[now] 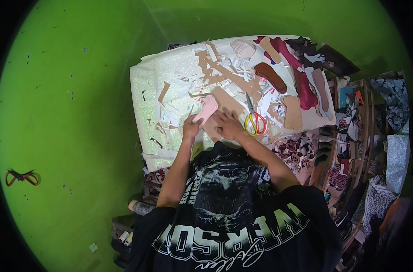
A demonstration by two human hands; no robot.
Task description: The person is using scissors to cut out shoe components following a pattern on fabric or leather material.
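Observation:
My left hand (pixel 191 125) grips the lower end of a pink insole-shaped piece (pixel 208 109), which slants up to the right over the table. My right hand (pixel 229 125) lies with its fingers stretched out on a brown sheet (pixel 224 100) beside the pink piece; I see nothing held in it. Just right of that hand, scissors (pixel 252 111) with one yellow and one red handle loop lie with their blades pointing away from me.
White and brown offcuts (pixel 224 75) litter the table (pixel 145 90). Sole-shaped pieces in brown (pixel 270 77), dark red (pixel 307 93) and tan (pixel 292 112) lie at the right. A small dark tool (pixel 156 143) rests near the left front edge. Shelves of scraps (pixel 351 131) stand at right, beside a green wall (pixel 260 18).

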